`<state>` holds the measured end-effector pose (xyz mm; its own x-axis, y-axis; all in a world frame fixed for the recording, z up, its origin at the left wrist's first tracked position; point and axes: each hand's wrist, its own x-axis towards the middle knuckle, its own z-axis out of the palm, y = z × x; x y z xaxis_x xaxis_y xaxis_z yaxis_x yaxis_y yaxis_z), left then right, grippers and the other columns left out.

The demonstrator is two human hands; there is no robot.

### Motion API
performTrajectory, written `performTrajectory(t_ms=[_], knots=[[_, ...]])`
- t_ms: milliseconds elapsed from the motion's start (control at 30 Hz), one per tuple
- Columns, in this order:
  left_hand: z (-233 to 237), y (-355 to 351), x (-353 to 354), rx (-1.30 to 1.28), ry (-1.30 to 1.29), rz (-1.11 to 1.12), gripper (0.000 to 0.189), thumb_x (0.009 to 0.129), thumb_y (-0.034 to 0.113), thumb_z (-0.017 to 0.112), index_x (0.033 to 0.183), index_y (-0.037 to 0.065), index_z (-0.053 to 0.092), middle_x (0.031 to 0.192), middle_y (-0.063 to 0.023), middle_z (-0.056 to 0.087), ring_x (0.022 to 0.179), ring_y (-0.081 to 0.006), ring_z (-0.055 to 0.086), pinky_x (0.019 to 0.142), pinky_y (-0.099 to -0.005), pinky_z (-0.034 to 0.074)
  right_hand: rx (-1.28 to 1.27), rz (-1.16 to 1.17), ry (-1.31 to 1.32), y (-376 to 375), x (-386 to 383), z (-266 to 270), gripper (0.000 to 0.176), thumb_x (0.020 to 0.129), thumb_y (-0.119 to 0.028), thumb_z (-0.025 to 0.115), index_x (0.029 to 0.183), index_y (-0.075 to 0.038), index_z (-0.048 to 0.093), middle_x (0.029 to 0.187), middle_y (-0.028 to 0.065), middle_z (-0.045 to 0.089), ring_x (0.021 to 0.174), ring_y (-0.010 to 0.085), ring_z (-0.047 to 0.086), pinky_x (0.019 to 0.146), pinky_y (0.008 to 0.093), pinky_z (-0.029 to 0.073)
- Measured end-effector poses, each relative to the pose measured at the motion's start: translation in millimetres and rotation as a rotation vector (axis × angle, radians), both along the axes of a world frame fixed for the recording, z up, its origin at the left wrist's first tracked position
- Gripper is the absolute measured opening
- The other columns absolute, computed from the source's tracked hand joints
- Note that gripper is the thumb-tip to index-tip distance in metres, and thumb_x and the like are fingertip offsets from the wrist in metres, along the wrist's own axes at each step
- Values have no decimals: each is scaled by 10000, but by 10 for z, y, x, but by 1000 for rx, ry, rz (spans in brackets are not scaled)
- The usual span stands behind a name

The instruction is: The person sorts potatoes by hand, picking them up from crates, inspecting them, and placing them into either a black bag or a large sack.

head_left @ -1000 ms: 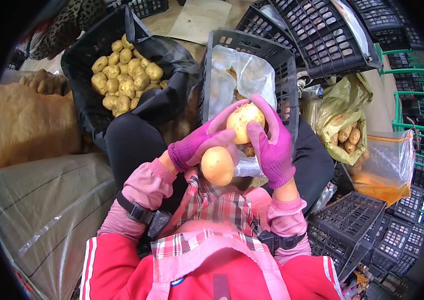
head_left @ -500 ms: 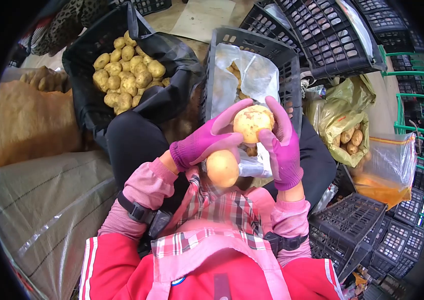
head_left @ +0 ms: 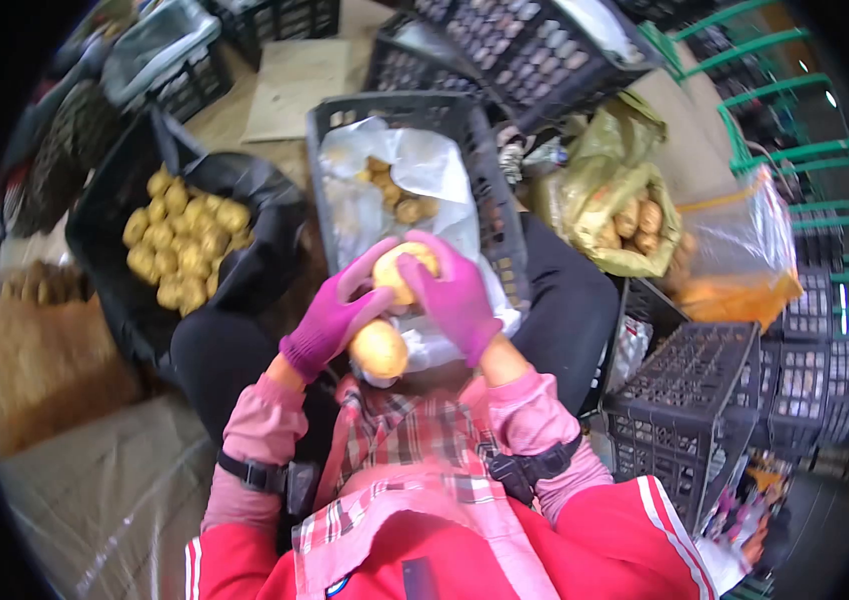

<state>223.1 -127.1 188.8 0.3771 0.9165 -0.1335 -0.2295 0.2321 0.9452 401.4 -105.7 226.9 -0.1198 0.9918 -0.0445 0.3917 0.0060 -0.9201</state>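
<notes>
Across the left edge a brown sack (head_left: 35, 360) runs out of view, and motion blur softens everything. Stacked crates (head_left: 695, 390) at lower right are cut by the dark rim. A black bag (head_left: 255, 275) at upper left holds a potato pile (head_left: 180, 240); its far wall is hard to make out. Just beyond the hands stands a lined crate (head_left: 395, 105), the potatoes inside half hidden by its plastic liner. To the right a green bag (head_left: 595, 160) shows a few more potatoes, and a clear bag (head_left: 745, 250) beside it is blurred.

Over the lap, the left hand (head_left: 330, 320) has its grip closed on the lower potato (head_left: 379, 348), tucked against the palm, while its fingertips reach up to touch the upper potato (head_left: 400, 270). The right hand (head_left: 455, 295) wraps its grip over that upper potato, hiding its right half.

Against half a second ago, the whole view has swung: hands and potatoes sit further left and lower, and the right fingers cover more of the upper potato. The lower one stays in the left palm.

The upper potato lies crosswise between the hands, long axis rising slightly rightward. The lower potato looks nearly round; I cannot tell its axis.
</notes>
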Motion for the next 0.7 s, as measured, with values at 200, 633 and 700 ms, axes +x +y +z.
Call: performTrajectory(t_ms=[200,633,700], knots=[[9,-81,104,-109,-41,-107,654,935,141,630,1505,36,328,1215,-89,606,873,-107,634,761,-254,520,-231,5,240,-78,257,-238,411,938,-317,643,1227,-27,606,1095,128,673,994,202,644,855,313,510],[-437,46,-2,-666,-514,128,505,1010,485,399,1347,120,489,896,-110,668,686,-269,639,632,-431,532,71,-303,300,-491,1102,392,522,909,-228,657,1374,-70,480,1267,138,580,1147,227,571,982,333,453],[-442,48,14,-657,-545,121,498,1007,510,378,1277,121,532,900,-120,663,704,-273,631,646,-439,522,123,-344,469,-520,1321,516,519,931,-244,646,1385,-65,470,1258,116,567,1098,204,585,903,301,490]])
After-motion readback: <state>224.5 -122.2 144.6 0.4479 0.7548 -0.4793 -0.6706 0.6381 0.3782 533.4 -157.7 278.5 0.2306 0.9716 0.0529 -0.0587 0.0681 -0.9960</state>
